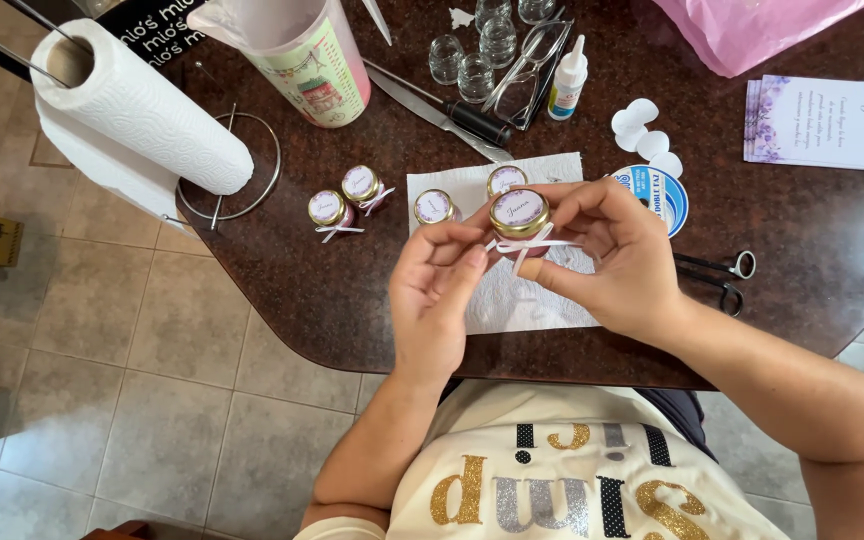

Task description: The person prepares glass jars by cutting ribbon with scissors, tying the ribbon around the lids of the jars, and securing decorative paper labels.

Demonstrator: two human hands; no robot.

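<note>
Jar (519, 215), gold lid: gripped by left hand (439, 295) and right hand (620, 258). Both pinch its white ribbon (527, 246), bow-tying apparently under way. Next: judged, a snug pull.

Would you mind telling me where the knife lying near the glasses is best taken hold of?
Take the knife by its dark handle, coming from above on the right end. It lies flat, blade toward the tall pitcher, and the handle is the thicker, blunt end. The spectacles sit close beside the handle, so a narrow grip suits.
</note>
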